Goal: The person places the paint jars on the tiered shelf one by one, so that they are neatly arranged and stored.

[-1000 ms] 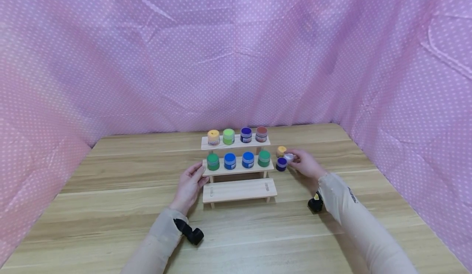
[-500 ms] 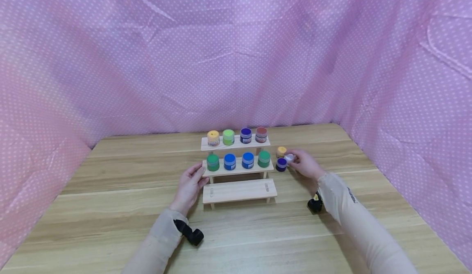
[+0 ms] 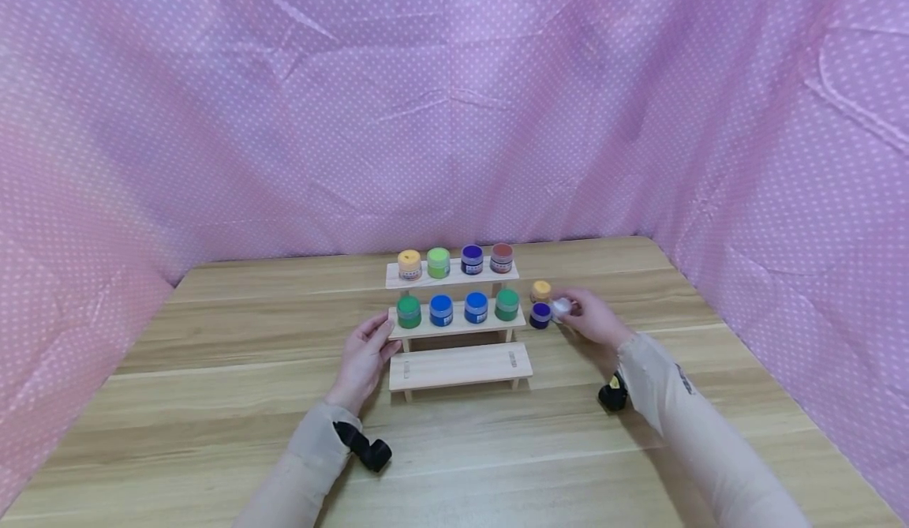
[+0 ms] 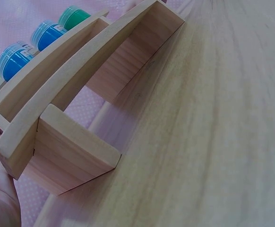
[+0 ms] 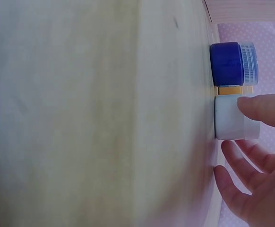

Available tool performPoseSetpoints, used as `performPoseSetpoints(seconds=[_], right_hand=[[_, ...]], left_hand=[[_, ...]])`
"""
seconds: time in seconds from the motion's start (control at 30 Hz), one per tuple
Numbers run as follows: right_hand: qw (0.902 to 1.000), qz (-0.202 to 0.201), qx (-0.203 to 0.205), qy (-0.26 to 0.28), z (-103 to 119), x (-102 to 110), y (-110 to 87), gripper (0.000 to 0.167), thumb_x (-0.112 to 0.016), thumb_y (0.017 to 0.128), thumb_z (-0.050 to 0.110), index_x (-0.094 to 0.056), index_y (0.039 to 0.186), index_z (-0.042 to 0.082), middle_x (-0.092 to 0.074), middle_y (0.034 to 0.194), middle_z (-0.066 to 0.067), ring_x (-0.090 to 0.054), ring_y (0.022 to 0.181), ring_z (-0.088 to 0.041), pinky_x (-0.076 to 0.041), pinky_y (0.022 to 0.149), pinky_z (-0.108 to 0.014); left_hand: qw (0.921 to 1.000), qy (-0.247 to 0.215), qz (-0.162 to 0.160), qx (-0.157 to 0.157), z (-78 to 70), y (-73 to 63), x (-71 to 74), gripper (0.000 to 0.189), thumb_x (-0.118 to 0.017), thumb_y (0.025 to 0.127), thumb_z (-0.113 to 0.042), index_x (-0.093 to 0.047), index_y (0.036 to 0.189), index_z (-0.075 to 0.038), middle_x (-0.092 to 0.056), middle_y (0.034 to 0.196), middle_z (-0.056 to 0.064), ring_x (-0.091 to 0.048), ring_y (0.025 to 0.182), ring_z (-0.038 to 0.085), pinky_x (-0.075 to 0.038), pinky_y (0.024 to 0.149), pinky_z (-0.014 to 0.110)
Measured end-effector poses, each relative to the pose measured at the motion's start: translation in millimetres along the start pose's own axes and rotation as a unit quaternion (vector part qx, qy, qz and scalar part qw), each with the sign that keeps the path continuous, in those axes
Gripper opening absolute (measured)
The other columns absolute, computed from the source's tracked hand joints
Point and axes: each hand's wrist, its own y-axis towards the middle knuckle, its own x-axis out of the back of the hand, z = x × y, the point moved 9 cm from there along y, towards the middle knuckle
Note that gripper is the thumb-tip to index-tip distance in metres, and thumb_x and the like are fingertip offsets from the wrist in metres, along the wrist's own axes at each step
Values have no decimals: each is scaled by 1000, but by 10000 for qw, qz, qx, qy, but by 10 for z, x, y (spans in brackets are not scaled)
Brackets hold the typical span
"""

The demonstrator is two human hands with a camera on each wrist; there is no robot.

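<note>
My left hand (image 3: 360, 361) holds the left end of a three-tier wooden stand (image 3: 461, 368) at its middle shelf, the thumb near the top edge. Part of that hand shows at the lower left of the left wrist view, beside the shelf ends. To the right of the stand, my right hand (image 3: 592, 316) grips a small white paint jar (image 5: 228, 117) standing on the table, thumb on one side and fingers on the other. Close beside this jar are a dark purple jar (image 3: 540, 316) and a yellow-orange jar (image 3: 541, 291), the latter mostly hidden in the right wrist view.
On the middle shelf stand green (image 3: 408, 312) and blue jars (image 3: 441, 311), several in a row. The top shelf carries yellow-orange (image 3: 409, 265), light green (image 3: 438, 264), purple (image 3: 472, 260) and red-brown jars (image 3: 501, 259). Behind the wooden table (image 3: 234, 402) hangs a pink dotted cloth (image 3: 454, 117).
My right hand and the white jar have shifted slightly to the right, away from the purple jar. My left hand keeps its place at the stand.
</note>
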Motion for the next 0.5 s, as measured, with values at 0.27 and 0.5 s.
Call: performPoseSetpoints(seconds=[0.27, 0.5], right_hand=[[9993, 159, -339, 90, -34, 14, -105, 35, -61, 87, 0, -54, 122, -6, -57, 117, -26, -56, 107, -41, -44, 97, -56], [9979, 240, -556, 249, -44, 34, -187, 36, -61, 87, 1, -53, 122, -6, -56, 117, -27, -55, 107, -42, -45, 95, -56]], left_hand=[[9999, 98, 50, 82, -1, -1, 5, 36, -47, 98, -5, -43, 131, 9, -58, 100, -7, -58, 79, 2, -53, 70, 14], [9999, 27, 71, 88, -3, 6, -2, 36, -45, 99, -4, -42, 132, 9, -58, 100, -7, -57, 78, 3, -53, 69, 14]])
